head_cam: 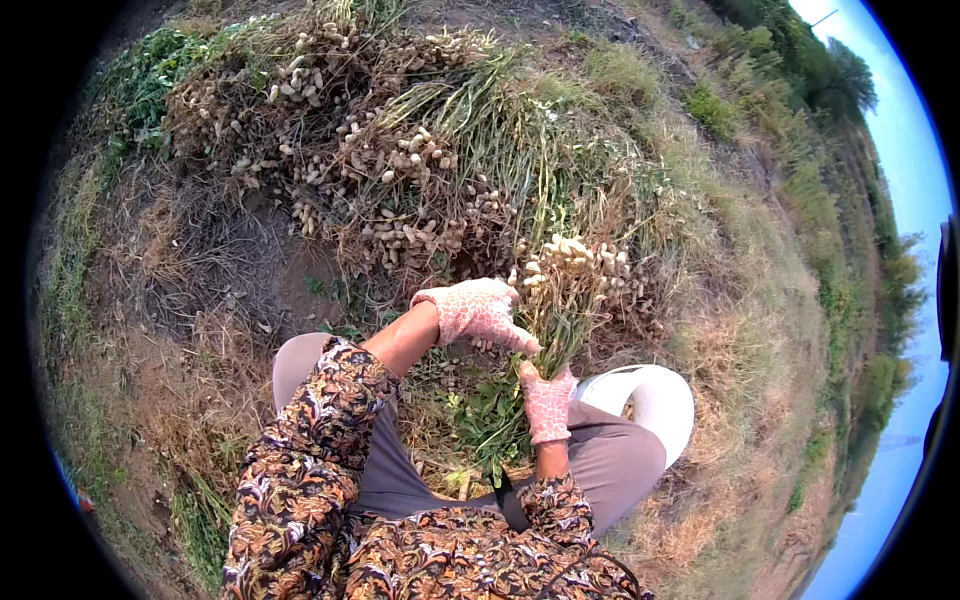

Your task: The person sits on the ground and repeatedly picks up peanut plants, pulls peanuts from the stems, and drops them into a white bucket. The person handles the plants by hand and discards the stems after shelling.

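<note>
Both hands wear pink-and-white patterned gloves. My right hand point(547, 401) is closed around the green stems of a bunch of pulled peanut plants point(566, 315), whose roots and pale pods point away from me. My left hand point(480, 311) is beside the bunch on its left, thumb stretched towards the stems and the other fingers near the pods; whether it touches them is unclear. Leafy tops point(495, 420) of the plants hang between my knees. Just beyond my hands lies a large heap of peanut plants point(405, 157) with many pods showing.
A white plastic bucket point(664, 409) stands against my right knee. Dry grass point(705, 480) and bare soil point(300, 277) surround me. Green foliage point(150, 75) is at the upper left, with bushes point(817, 75) along the right. My bent knees flank the work.
</note>
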